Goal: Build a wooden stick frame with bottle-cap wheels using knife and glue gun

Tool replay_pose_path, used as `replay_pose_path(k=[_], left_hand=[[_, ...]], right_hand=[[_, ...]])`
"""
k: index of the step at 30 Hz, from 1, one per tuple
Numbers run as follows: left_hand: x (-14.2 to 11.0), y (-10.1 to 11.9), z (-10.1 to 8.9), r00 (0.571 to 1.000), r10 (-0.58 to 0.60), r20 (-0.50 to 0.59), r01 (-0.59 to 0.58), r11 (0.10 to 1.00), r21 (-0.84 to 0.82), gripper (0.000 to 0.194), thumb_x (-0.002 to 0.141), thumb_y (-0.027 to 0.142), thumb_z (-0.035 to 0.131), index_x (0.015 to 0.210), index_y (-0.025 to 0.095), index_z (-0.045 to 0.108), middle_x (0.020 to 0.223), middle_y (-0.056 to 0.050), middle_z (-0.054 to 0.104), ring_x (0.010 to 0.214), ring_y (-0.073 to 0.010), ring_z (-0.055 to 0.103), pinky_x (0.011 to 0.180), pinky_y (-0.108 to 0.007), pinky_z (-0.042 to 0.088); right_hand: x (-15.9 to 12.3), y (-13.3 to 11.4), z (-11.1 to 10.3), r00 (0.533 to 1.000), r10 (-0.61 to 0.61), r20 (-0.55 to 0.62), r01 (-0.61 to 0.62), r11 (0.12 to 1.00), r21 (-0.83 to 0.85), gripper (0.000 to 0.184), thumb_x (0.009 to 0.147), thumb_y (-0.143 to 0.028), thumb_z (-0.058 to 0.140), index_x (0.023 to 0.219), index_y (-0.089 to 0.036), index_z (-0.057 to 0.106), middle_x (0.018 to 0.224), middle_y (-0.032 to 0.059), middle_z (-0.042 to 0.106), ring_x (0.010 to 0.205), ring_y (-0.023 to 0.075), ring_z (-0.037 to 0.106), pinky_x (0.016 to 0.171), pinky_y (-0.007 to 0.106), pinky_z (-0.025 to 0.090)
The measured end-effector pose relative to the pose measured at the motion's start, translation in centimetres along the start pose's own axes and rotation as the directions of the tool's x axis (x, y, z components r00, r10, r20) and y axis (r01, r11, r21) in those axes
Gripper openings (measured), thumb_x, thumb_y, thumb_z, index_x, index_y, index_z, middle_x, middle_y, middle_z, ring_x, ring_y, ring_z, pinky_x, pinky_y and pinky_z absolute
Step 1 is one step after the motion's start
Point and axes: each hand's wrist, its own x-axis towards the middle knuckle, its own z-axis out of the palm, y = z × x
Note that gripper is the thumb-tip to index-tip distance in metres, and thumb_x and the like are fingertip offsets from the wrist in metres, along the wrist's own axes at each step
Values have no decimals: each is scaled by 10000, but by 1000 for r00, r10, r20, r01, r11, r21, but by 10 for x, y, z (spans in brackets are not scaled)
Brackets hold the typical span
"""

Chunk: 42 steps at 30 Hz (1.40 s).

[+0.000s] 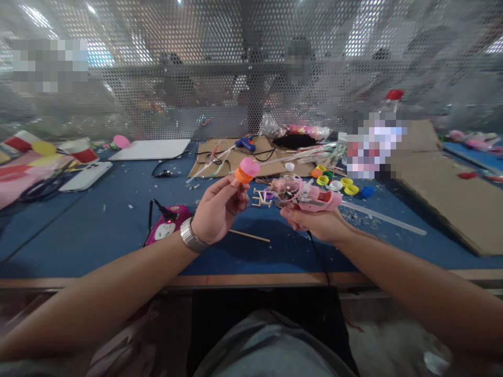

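My left hand (218, 208), with a metal watch at the wrist, is closed round a pink bottle cap stacked on an orange cap (247, 170), held up above the blue table (98, 230). To its right, my right hand (314, 217) grips a pink hot glue gun (310, 195), its nozzle pointing left toward the caps, its black cord running down to the table edge. A small stick-built frame (260, 198) lies on the table between the two hands.
Yellow, green, white, orange and blue caps (334, 180) lie behind the glue gun. Cardboard sheets (444, 178), a blue glue gun (245, 142), clear sticks, a pink power strip (170, 222), a white phone (86, 175) and a perforated metal screen (220, 68) surround the work area.
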Motion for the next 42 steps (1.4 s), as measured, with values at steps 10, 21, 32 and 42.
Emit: replay_pose_path(k=[10, 21, 32, 42], left_hand=[[0, -2, -1, 1000, 4, 20, -5, 1000, 16, 190, 870, 229, 901, 800, 134, 753, 724, -15, 669, 589, -82, 594, 543, -186, 491], [-3, -2, -1, 999, 22, 35, -23, 999, 33, 187, 822, 230, 930, 790, 161, 760, 770, -21, 719, 619, -96, 630, 549, -194, 523], [-3, -3, -2, 998, 39, 55, -41, 999, 35, 213, 795, 274, 969, 799, 158, 790, 769, -23, 729, 614, -89, 625, 549, -192, 522], [-3, -2, 0, 998, 40, 58, -42, 998, 48, 197, 813, 251, 934, 783, 162, 761, 748, -20, 703, 611, -98, 610, 539, -201, 499]], right_hand=[[-1, -10, -1, 1000, 17, 23, -15, 996, -92, 520, 862, -698, 843, 731, -250, 613, 617, -33, 587, 556, 143, 547, 493, 282, 458], [-1, -5, -1, 998, 58, 38, -52, 990, -130, 499, 851, -734, 824, 858, -247, 717, 691, -26, 620, 573, 149, 572, 516, 294, 498], [0, -10, -1, 997, 66, 48, -57, 986, -159, 592, 833, -766, 843, 684, -249, 596, 605, -17, 596, 541, 155, 558, 483, 296, 456], [-1, -7, -2, 996, 79, 43, -71, 983, -171, 584, 852, -761, 820, 687, -240, 614, 590, -18, 610, 535, 151, 566, 478, 281, 430]])
